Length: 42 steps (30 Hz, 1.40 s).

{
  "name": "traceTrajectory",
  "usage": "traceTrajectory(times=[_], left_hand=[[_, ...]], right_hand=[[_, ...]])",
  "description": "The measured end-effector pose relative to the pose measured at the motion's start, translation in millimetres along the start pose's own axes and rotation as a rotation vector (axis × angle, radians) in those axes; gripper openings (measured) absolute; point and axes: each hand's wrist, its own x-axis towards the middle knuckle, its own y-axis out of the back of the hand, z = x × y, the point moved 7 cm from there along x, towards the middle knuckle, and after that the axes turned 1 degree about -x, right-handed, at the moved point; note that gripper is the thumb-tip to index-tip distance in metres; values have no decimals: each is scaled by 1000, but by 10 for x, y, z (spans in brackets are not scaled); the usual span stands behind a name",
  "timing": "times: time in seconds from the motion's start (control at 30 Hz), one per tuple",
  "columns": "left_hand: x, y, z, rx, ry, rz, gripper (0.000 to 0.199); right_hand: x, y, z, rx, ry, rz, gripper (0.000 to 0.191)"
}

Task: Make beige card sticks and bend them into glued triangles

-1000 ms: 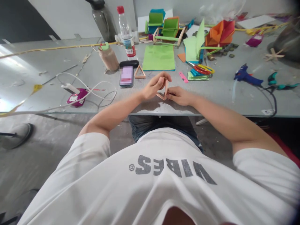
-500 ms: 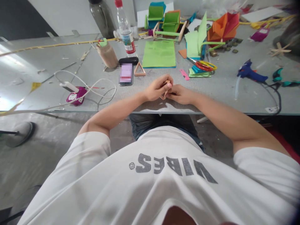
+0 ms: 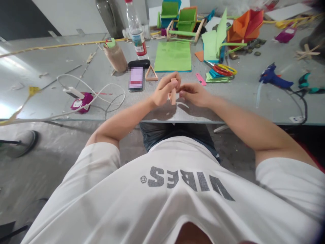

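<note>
My left hand grips a small light wooden stick piece above the table near its front edge. The piece is partly hidden by the fingers. Just to its right is my right hand, with thumb and fingertips pinched together; whatever is between them is too small to make out. A wooden triangle lies on the table beyond my left hand, beside a phone and a black case. Green paper sheets lie beyond both hands.
At the right lies a blue glue gun. Scissors rest by paper pieces and a pink cutter. A bottle, a jar of sticks and a green paper model stand behind. A white cable curls at left.
My hands have moved apart slightly. My left hand has shifted left with the wooden piece, now turned more edge-on, and my right fingertips have drawn away from it.
</note>
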Motion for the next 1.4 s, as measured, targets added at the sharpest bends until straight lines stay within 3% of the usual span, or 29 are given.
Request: traceTrajectory(times=[0.1, 0.17, 0.23, 0.33, 0.43, 0.83, 1.13, 1.33, 1.4], left_hand=[[9, 120, 63, -139, -50, 97, 72], [-22, 176, 79, -167, -54, 157, 70], [-62, 195, 77, -156, -53, 176, 68], [-112, 199, 42, -133, -72, 168, 70], [-147, 212, -30, -116, -77, 187, 73], [-245, 229, -265, -100, -80, 264, 73], [-211, 177, -141, -67, -102, 234, 75], [-224, 152, -144, -74, -63, 290, 78], [-230, 129, -153, -82, -50, 287, 78]], right_hand=[[131, -48, 1, 171, -327, 82, 29], [230, -176, -119, 243, -374, 28, 19], [315, -298, -222, 301, -370, -13, 21], [369, -375, -245, 359, -372, 55, 30], [349, -391, -204, 357, -372, 118, 30], [276, -406, -174, 234, -365, 162, 32], [288, -442, -199, 155, -241, 107, 31], [282, -431, -185, 206, -225, 120, 21], [277, -439, -217, 193, -213, 92, 26]])
